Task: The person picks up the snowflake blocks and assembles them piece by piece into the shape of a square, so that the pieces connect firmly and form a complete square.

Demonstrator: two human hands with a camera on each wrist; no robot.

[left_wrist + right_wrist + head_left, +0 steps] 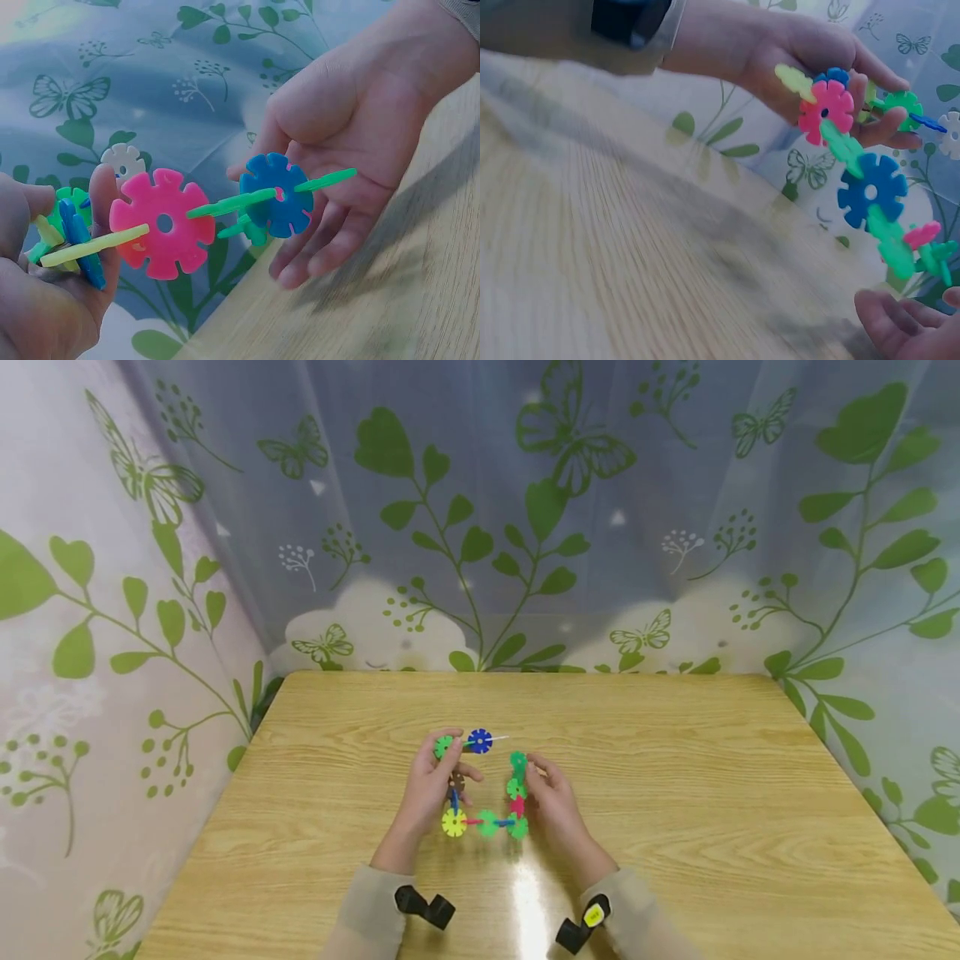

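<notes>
A chain of colourful notched plastic discs, slotted edge to edge [487, 823], bends in an open loop above the table. My left hand [430, 782] grips the chain's left side, its thumb and fingers around a green disc [444, 746]. From there a blue disc [480, 741] and a white one seen edge-on stick out. A yellow disc [453, 822] forms the lower left corner. At the chain's right side, my right hand [553, 795] is beside the green discs [516, 789], palm inward and fingers loosely extended. In the left wrist view a pink disc [161, 225] hangs between the hands.
The wood-grain table [675, 760] spreads beneath both hands. A curtain with green leaves and butterflies [480, 527] hangs behind it and at both sides. Each wrist wears a black strapped device [424, 907].
</notes>
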